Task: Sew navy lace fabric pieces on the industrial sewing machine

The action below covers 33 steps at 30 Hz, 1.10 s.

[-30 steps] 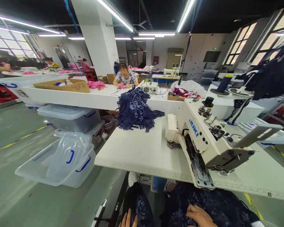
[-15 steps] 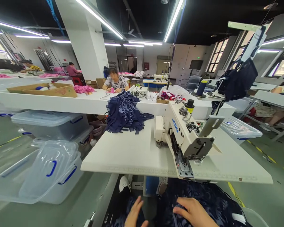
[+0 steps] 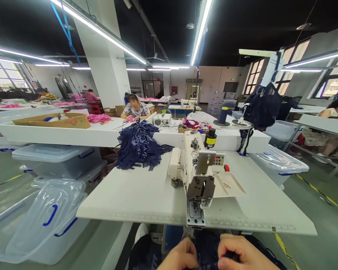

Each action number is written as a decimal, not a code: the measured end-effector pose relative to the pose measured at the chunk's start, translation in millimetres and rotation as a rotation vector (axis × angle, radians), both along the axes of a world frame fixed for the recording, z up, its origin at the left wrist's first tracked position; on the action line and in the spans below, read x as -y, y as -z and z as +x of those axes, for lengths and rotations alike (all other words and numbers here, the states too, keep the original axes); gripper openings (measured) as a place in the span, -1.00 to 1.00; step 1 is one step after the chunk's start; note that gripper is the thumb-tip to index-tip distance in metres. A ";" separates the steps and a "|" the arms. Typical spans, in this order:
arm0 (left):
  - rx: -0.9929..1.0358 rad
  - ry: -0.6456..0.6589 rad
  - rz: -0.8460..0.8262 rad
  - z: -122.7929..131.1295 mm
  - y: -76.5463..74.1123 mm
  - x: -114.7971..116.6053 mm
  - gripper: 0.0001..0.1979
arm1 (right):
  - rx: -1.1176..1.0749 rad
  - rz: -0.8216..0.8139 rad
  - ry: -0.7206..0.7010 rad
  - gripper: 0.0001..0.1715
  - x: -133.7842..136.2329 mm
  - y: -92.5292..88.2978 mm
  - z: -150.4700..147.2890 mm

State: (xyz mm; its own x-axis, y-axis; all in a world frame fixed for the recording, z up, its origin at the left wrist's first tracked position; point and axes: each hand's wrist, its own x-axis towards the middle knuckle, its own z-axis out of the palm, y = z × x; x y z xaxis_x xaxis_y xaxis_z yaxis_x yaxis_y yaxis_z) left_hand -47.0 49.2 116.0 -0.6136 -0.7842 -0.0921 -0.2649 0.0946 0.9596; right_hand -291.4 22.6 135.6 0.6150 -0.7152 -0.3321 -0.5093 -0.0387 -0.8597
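Observation:
At the bottom edge, my left hand (image 3: 178, 257) and my right hand (image 3: 243, 255) are both closed on dark navy patterned fabric (image 3: 207, 249) lying in my lap, below the front edge of the white sewing table (image 3: 135, 195). The hands sit close together, thumbs pinching the cloth. Straight ahead on the table stands a cream sewing machine (image 3: 195, 168), its needle end facing me. A heap of navy fabric pieces (image 3: 139, 144) lies at the table's back left.
Clear plastic bins with blue handles (image 3: 42, 221) stand on the floor to my left. More navy fabric hangs from a rack (image 3: 263, 107) behind the machine. A person sits at the long white bench (image 3: 135, 107) beyond; another person sits far right (image 3: 331, 112).
The view has swung so the machine now faces me head-on. My hands came together and closed on the navy fabric; before, they lay spread apart on it.

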 end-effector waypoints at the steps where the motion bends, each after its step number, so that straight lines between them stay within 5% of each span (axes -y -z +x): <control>1: -0.021 -0.037 0.009 -4.2 -5.6 2.8 -0.52 | 0.024 0.026 0.047 -0.59 3.8 -1.0 -0.8; 5: 0.089 -0.133 0.247 -25.0 -16.2 11.1 -0.57 | 0.108 0.010 0.084 -0.44 16.3 10.0 12.8; 9: 0.079 -0.301 0.288 -29.4 -12.1 16.2 -0.61 | 0.179 0.045 0.227 -0.46 30.8 29.9 20.3; 12: 0.039 -0.292 0.346 -24.0 -8.1 17.0 -0.56 | 0.350 0.132 0.367 -0.49 39.5 43.5 20.4; 16: 0.110 -0.443 0.277 -22.6 -4.9 15.6 -0.66 | 0.461 0.164 0.390 -0.51 46.3 52.7 24.9; 19: 0.198 -0.475 -0.018 -21.2 3.0 16.8 -0.75 | 0.474 0.142 0.409 -0.49 53.2 58.0 29.8; 23: 0.378 -0.307 -0.904 -14.5 19.3 22.7 -0.74 | 0.359 -0.055 0.449 -0.49 65.0 70.1 37.7; 25: 0.500 -0.323 -1.170 -13.6 25.8 24.3 -0.67 | 0.289 -0.149 0.486 -0.51 69.7 75.0 42.9; 33: 0.808 -0.317 -1.108 -26.2 28.7 25.9 -0.51 | 0.220 -0.240 0.548 -0.37 75.8 69.9 60.7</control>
State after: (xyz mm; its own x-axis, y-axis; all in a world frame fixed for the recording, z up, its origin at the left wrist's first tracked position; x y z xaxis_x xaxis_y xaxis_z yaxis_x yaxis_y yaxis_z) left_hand -73.2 23.4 87.3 -0.4746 -0.7742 0.4188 -0.8520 0.5235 0.0022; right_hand -230.7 -53.2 65.8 0.1741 -0.9842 -0.0314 -0.3223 -0.0268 -0.9463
